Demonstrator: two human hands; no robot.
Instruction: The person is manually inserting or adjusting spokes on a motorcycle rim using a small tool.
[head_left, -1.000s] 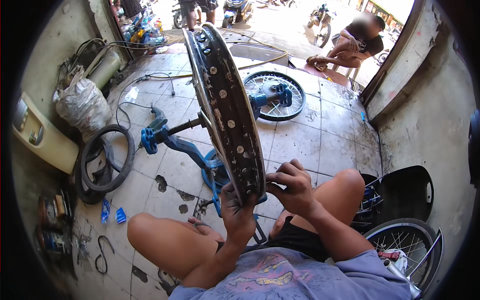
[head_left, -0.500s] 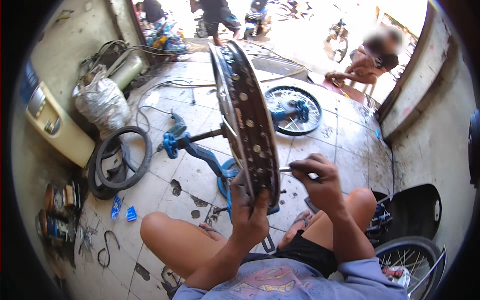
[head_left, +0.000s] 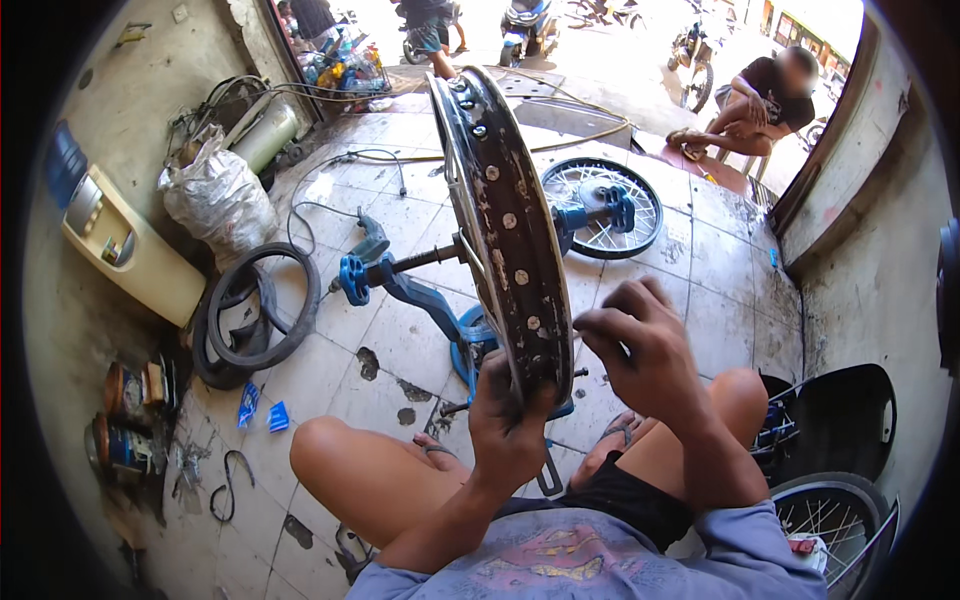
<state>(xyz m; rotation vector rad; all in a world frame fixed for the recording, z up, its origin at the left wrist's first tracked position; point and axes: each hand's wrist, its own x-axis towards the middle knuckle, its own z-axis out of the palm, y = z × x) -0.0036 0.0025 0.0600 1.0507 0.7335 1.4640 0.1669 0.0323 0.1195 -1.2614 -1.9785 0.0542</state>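
A bare motorcycle wheel rim point(head_left: 510, 222) stands upright in front of me, its dark, worn inner channel dotted with spoke nipples. It is mounted on the axle of a blue metal wheel stand point(head_left: 412, 292). My left hand point(head_left: 500, 425) is closed around the lower part of the rim, thumb in the channel. At the rim's right side, my right hand point(head_left: 645, 345) is closed in a pinch with its fingertips close to the channel. The short silver rod in that pinch is now mostly hidden by the fingers.
A spoked wheel point(head_left: 602, 208) lies on the tiles beyond the stand. Black tyres point(head_left: 262, 305), a drill point(head_left: 370, 238) and blue packets point(head_left: 278, 416) lie leftward. Another wheel point(head_left: 840, 530) and a black plastic panel point(head_left: 835, 425) are at right. A person point(head_left: 770, 105) sits by the doorway.
My right hand has moved slightly up beside the rim, and its fingers now cover most of the silver rod. My left hand keeps its hold. The whole view has shifted a little.
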